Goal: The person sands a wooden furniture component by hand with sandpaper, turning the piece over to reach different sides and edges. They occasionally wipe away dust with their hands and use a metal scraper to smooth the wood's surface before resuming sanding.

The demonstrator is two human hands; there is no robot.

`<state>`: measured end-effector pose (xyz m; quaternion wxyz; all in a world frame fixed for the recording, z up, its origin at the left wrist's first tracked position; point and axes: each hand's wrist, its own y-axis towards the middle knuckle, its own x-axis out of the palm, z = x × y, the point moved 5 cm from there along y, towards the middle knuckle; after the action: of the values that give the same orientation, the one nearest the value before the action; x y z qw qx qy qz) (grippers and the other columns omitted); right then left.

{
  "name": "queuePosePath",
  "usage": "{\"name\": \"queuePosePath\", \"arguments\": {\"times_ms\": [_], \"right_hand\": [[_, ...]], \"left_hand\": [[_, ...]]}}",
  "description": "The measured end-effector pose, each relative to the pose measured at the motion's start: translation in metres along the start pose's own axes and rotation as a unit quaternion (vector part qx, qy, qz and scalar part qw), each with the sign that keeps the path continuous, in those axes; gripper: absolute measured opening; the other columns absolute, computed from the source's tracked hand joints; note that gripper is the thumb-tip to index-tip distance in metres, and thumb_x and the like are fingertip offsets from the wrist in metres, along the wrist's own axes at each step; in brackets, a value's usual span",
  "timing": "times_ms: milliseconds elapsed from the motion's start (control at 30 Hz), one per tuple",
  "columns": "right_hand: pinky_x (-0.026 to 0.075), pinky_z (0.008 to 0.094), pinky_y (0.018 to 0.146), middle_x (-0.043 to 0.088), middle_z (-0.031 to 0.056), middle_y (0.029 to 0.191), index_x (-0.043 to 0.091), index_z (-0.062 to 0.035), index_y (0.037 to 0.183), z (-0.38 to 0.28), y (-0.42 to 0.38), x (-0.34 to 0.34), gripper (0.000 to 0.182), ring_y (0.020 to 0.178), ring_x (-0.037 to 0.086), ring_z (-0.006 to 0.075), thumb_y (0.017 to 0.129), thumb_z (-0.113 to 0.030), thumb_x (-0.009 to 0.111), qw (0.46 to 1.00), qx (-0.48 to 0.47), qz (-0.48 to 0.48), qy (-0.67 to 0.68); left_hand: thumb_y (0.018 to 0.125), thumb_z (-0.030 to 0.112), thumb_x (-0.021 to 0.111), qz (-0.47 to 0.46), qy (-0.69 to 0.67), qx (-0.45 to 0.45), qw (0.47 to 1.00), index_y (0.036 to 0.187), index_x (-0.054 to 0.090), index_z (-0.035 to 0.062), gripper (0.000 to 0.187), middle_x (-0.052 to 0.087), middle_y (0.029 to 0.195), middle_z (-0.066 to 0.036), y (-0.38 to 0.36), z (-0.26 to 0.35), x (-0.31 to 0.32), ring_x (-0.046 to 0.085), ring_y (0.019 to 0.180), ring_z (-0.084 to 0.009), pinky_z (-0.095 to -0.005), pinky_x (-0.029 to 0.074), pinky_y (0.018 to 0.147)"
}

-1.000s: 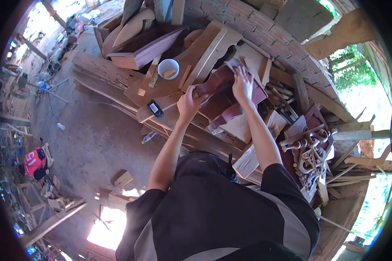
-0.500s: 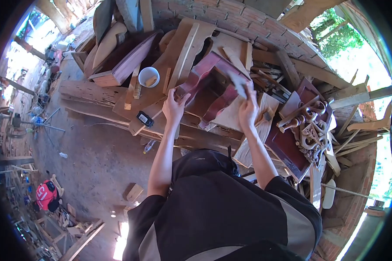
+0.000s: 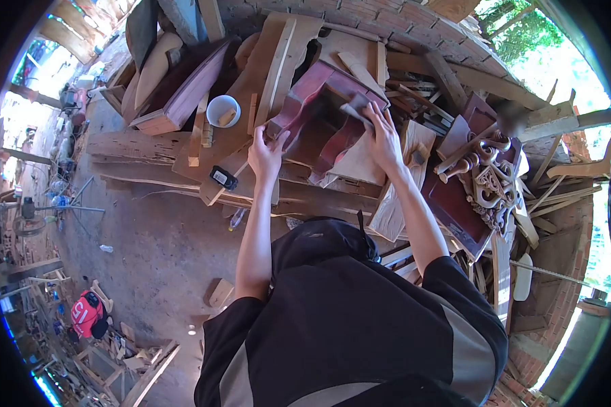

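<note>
A dark red wooden frame with wavy-edged sides [image 3: 338, 146] rests on boards in front of me. At its left corner, my left hand [image 3: 266, 157] is closed around the end of the near wavy side, thumb on top. My right hand [image 3: 383, 141] is over the frame's right part, with fingers closed on a small greyish folded piece that looks like sandpaper [image 3: 354, 108]. This piece is against or just above the wood; contact cannot be made out. Part of the frame's right side is hidden behind the right hand.
A white bucket [image 3: 223, 111] with wood pieces inside stands left of the frame. Nearby lies a small black device [image 3: 223, 178]. Carved wooden ornaments [image 3: 485, 173] sit on a dark red panel [image 3: 450, 217] at the right. A brick wall [image 3: 400, 37] runs behind.
My right hand has moved down and slightly left with the greyish piece, which was blurred and raised before. My left hand keeps its hold. The whole view has shifted slightly.
</note>
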<state>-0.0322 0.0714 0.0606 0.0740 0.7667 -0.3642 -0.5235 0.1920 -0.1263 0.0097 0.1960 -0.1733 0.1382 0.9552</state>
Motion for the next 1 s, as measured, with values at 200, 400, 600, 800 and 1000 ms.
{"name": "queuePosePath", "arguments": {"times_ms": [200,400,600,800,1000], "right_hand": [[0.031,0.0507,0.121,0.058,0.0182,0.141,0.064,-0.0032,0.130,-0.049,-0.034,0.011,0.050,0.139,0.049,0.0292,0.080,0.004,0.066,0.959,-0.200,-0.183,0.080],[0.031,0.0523,0.121,0.060,0.0176,0.140,0.066,-0.0018,0.123,-0.037,-0.009,0.024,0.044,0.137,0.051,0.0292,0.079,0.004,0.067,0.998,-0.065,-0.006,-0.018],[0.034,0.0465,0.121,0.065,0.0175,0.133,0.066,0.0006,0.123,-0.099,-0.058,0.016,0.037,0.137,0.052,0.0326,0.086,0.002,0.065,0.982,-0.060,-0.132,0.121],[0.055,0.0480,0.083,0.075,0.0170,0.103,0.074,-0.0073,0.111,-0.128,-0.094,-0.004,0.023,0.095,0.071,0.0388,0.091,-0.012,0.063,0.899,0.128,-0.372,0.191],[0.056,0.0475,0.082,0.074,0.0207,0.091,0.077,-0.0074,0.096,-0.089,-0.148,0.005,0.025,0.091,0.072,0.0382,0.077,-0.011,0.062,0.877,0.122,-0.464,-0.028]], "left_hand": [[0.083,0.041,0.082,0.018,0.072,0.005,0.997,0.115,0.063,0.0074,0.050,0.073,0.079,-0.012,0.002,-0.007,0.001,0.074,0.073,-0.0293,-0.0412,0.054,0.065],[0.084,0.045,0.080,0.036,0.021,0.045,0.998,0.113,0.063,0.0079,0.051,0.073,0.078,-0.014,0.002,-0.013,0.004,0.073,0.073,-0.0336,-0.0427,0.054,0.064],[0.082,0.050,0.080,0.053,0.089,0.052,0.993,0.112,0.064,0.0098,0.053,0.072,0.075,-0.013,0.003,-0.015,0.004,0.072,0.070,-0.0337,-0.0450,0.053,0.062],[0.082,0.048,0.081,0.028,0.081,0.025,0.996,0.113,0.064,0.0101,0.051,0.070,0.069,-0.009,0.002,-0.009,0.000,0.070,0.064,-0.0313,-0.0448,0.051,0.060],[0.089,0.028,0.081,-0.029,-0.007,0.001,1.000,0.115,0.060,-0.0026,0.046,0.073,0.098,-0.013,0.008,-0.022,0.003,0.070,0.082,-0.0142,-0.0313,0.057,0.072]]}}
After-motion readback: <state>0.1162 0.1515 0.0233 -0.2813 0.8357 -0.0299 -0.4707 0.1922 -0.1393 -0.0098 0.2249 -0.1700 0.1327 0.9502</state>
